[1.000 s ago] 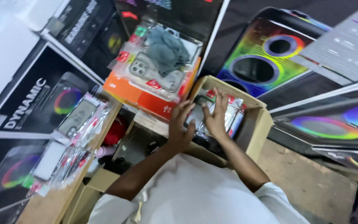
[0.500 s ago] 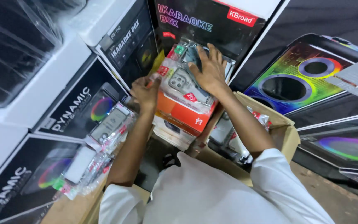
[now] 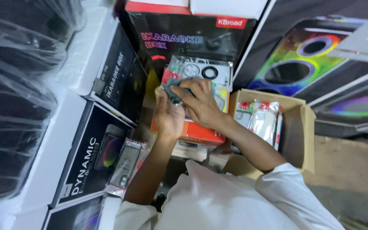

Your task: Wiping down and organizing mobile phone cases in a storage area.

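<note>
Boxes stacked all round; your left hand [image 3: 168, 119] and right hand [image 3: 199, 104] both pinch the soft, light grey cloth [image 3: 172, 90] over stiff packaged phone cases [image 3: 201, 74] — bunch it mid-fold.

A crumpled grey-green cloth [image 3: 174, 90] lies bunched on top of a stack of clear-wrapped phone cases [image 3: 201, 74], which rest flat on an orange box [image 3: 201, 131] just beside an open cardboard carton [image 3: 297, 127] holding more upright wrapped cases.
</note>
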